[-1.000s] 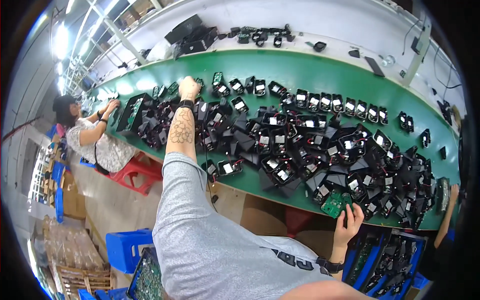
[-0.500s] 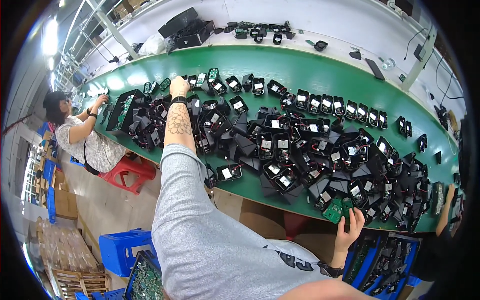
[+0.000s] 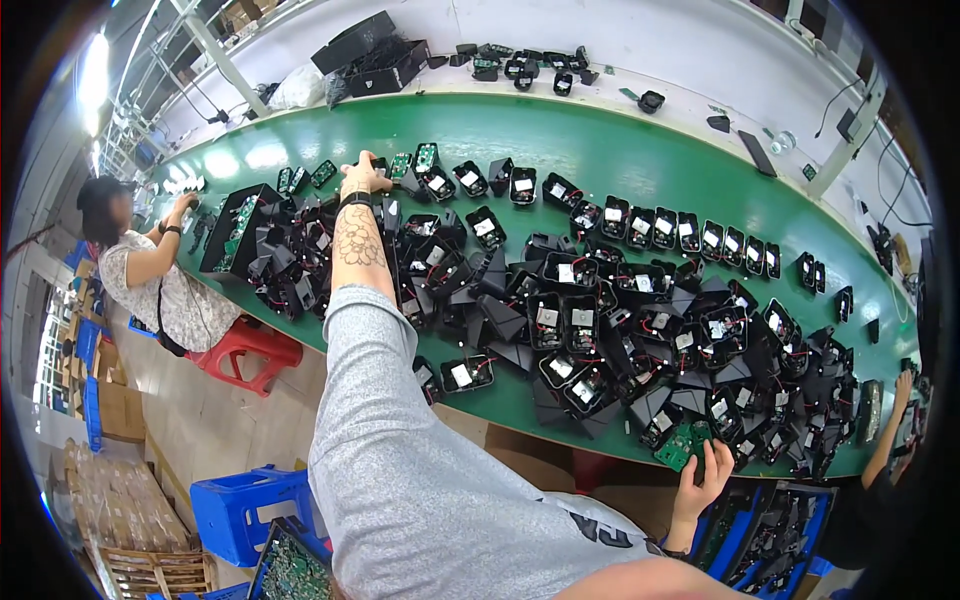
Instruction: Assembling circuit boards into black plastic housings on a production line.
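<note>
My left arm reaches across the green table. At its far end my left hand (image 3: 364,176) has thumb and fingers around a small black housing (image 3: 379,165), mostly hidden by the hand. Right beside it stand black housings with green circuit boards (image 3: 427,157) in them. By the near edge, my right hand (image 3: 708,472) grips a green circuit board (image 3: 680,447) at its right side, with the fingertips over it. Next to that board lies a heap of black housings (image 3: 582,318) with white labels and red wires.
A row of black housings (image 3: 664,228) runs along the far side. At left, a person (image 3: 165,270) sits on a red stool (image 3: 250,352) beside a black box (image 3: 240,225). Another person's arm (image 3: 890,430) shows at far right. A blue stool (image 3: 245,510) stands below the table.
My left hand has opened from a fist and turned toward the black housing beside it. My right hand and its circuit board have shifted slightly down in view, along with the whole scene.
</note>
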`<state>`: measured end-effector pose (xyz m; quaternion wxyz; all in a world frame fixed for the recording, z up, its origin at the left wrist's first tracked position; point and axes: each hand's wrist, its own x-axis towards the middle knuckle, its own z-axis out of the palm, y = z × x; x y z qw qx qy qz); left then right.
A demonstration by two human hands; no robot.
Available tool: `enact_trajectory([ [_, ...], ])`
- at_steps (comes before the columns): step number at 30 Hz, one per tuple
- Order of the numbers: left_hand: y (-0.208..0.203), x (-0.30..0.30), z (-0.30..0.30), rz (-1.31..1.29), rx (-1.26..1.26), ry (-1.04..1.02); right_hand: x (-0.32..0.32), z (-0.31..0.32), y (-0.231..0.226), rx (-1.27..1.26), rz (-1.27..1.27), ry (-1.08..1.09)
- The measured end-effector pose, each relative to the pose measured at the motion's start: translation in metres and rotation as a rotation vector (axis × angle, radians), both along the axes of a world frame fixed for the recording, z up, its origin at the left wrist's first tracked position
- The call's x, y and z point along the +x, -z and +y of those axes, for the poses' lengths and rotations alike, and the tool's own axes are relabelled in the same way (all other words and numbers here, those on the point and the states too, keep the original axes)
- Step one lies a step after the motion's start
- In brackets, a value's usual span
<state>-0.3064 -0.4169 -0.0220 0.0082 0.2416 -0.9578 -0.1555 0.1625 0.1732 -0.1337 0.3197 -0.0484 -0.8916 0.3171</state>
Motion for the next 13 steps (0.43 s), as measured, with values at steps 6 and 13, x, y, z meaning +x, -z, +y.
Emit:
enact_trajectory([
  [6,-0.022,0.002,0.01,0.092,0.015,-0.174,0.0,-0.004,-0.005,-0.003,0.032,0.003],
  [13,-0.06,0.031,-0.049,0.311,0.015,0.018,-0.013,0.002,0.003,0.027,0.06,-0.044],
])
